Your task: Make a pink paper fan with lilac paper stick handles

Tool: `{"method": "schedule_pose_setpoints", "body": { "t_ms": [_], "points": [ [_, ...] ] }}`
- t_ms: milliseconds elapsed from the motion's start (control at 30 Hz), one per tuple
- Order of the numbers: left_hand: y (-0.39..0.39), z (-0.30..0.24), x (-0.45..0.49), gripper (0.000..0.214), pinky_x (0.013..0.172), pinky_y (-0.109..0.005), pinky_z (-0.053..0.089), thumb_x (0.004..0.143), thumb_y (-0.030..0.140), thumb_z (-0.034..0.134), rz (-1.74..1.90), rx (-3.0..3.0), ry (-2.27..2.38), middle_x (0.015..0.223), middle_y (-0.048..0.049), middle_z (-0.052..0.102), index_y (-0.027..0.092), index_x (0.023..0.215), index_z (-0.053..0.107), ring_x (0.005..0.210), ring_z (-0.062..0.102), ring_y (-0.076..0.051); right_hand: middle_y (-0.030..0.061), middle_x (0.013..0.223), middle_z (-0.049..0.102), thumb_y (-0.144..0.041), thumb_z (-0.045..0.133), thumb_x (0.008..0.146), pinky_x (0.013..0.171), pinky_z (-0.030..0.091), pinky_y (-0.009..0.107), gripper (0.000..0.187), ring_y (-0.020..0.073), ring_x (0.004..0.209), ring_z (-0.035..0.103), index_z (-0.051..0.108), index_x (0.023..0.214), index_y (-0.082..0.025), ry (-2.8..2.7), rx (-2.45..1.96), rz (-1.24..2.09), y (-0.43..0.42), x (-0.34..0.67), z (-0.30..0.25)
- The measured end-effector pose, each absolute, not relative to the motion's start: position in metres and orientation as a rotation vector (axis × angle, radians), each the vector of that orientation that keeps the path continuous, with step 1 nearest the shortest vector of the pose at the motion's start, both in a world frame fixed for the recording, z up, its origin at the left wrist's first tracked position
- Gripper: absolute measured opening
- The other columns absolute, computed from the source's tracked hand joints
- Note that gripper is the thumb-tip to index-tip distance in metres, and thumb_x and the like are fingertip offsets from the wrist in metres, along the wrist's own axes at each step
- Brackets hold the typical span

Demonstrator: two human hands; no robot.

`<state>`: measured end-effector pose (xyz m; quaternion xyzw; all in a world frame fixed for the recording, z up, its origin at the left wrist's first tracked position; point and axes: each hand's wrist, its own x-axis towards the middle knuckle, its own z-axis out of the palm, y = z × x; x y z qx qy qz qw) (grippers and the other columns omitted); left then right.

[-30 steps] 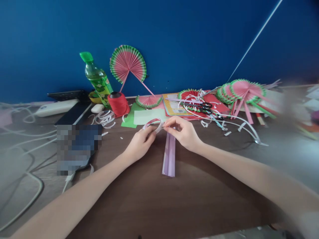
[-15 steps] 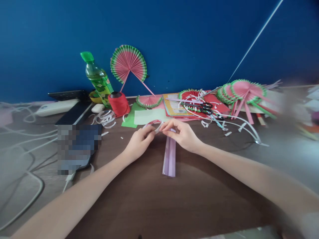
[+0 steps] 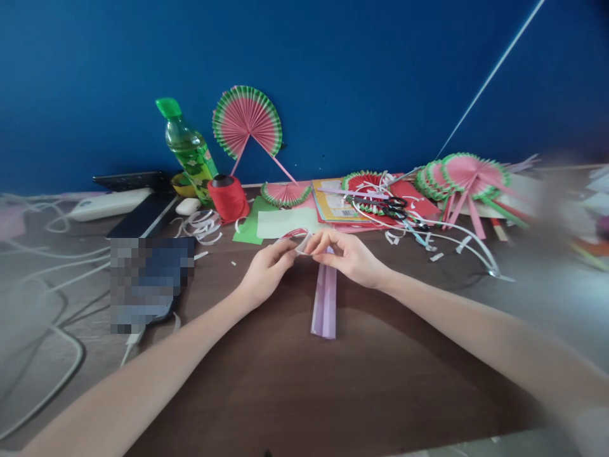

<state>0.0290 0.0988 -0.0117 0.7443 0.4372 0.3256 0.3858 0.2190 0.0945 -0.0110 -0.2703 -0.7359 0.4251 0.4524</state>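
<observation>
Between my hands is a thin white roll of tape (image 3: 304,242), its inner ring red with pale print. My left hand (image 3: 267,270) is closed, thumb and fingers pinching the left side of the roll. From the right, my right hand (image 3: 352,257) pinches at the roll's edge with thumb and fingertips; whether it grips a loose tape end is too small to tell. Beneath and in front of my right hand, a folded strip of purple paper (image 3: 324,301) lies lengthwise on the brown table (image 3: 285,387), its far end hidden by the fingers.
Behind my hands are green and pale paper sheets (image 3: 285,225), a red thread spool (image 3: 228,200), a green bottle (image 3: 189,149) and pleated watermelon fans (image 3: 250,117). Scissors (image 3: 392,206) lie among white strips. A phone (image 3: 162,285) and cables (image 3: 71,343) occupy the left.
Both hands stay nearly in place on the tape roll, with only slight finger movement. The whole view has shifted very slightly.
</observation>
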Motion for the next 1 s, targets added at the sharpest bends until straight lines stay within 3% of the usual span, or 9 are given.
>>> {"method": "schedule_pose_setpoints", "body": {
  "t_ms": [267,400,533,667,833,933,1000],
  "points": [
    [0.104,-0.011,0.023,0.022,0.059,-0.024,0.035,0.086,0.03,0.036,0.99,1.94,1.315,0.061,0.0029,0.046,0.019,0.081,0.055,0.06,0.043,-0.012,0.0035,0.089,0.063,-0.025,0.058,0.082,0.092,0.042,0.041,0.011,0.0194,0.104,0.057,0.052,0.075,-0.02,-1.797,-0.678,1.083,0.098,0.225,-0.008],
    [0.107,-0.012,0.025,0.027,0.066,-0.029,0.037,0.09,0.03,0.032,0.849,2.222,1.565,0.062,-0.0005,0.049,0.019,0.075,0.052,0.065,0.048,-0.017,0.0041,0.093,0.059,-0.027,0.057,0.082,0.083,0.044,0.035,0.009,0.0173,0.092,0.057,0.057,0.087,-0.02,-1.817,-0.901,0.807,0.111,0.235,-0.015],
    [0.11,-0.018,0.028,0.025,0.079,-0.036,0.038,0.089,0.024,0.034,0.679,2.489,1.615,0.074,-0.0067,0.056,0.018,0.072,0.05,0.08,0.051,-0.023,0.0043,0.093,0.055,-0.023,0.053,0.081,0.072,0.045,0.032,0.032,0.0154,0.078,0.054,0.053,0.113,-0.021,-1.89,-1.124,0.539,0.119,0.242,-0.026],
    [0.109,-0.022,0.027,0.011,0.085,-0.038,0.037,0.083,0.02,0.046,0.825,2.519,1.682,0.096,-0.0095,0.059,0.017,0.091,0.053,0.097,0.05,-0.025,0.0023,0.091,0.058,-0.019,0.055,0.077,0.064,0.042,0.03,0.048,0.0139,0.066,0.051,0.046,0.123,-0.026,-1.981,-1.282,0.37,0.116,0.243,-0.03],
    [0.099,-0.018,0.031,0.011,0.086,-0.04,0.037,0.085,0.02,0.045,0.815,2.612,1.552,0.095,-0.0085,0.06,0.018,0.085,0.056,0.097,0.05,-0.025,-0.0017,0.082,0.056,-0.011,0.054,0.07,0.058,0.042,0.027,0.057,0.0093,0.055,0.047,0.038,0.123,-0.023,-1.909,-1.188,0.637,0.114,0.236,-0.031],
    [0.091,-0.013,0.039,0.017,0.083,-0.039,0.04,0.086,0.026,0.044,0.76,2.469,1.383,0.088,-0.0073,0.06,0.017,0.08,0.057,0.089,0.053,-0.023,-0.0014,0.083,0.054,-0.015,0.056,0.073,0.059,0.045,0.026,0.052,0.0097,0.06,0.051,0.036,0.119,-0.023,-1.727,-1.028,0.82,0.112,0.229,-0.029],
    [0.086,-0.01,0.045,0.019,0.078,-0.035,0.044,0.086,0.032,0.046,0.743,2.212,1.274,0.086,-0.0054,0.061,0.017,0.087,0.057,0.082,0.057,-0.02,-0.0007,0.085,0.055,-0.018,0.058,0.074,0.061,0.046,0.026,0.048,0.0104,0.065,0.053,0.037,0.117,-0.024,-1.647,-0.95,0.848,0.109,0.223,-0.025]
  ]
}}
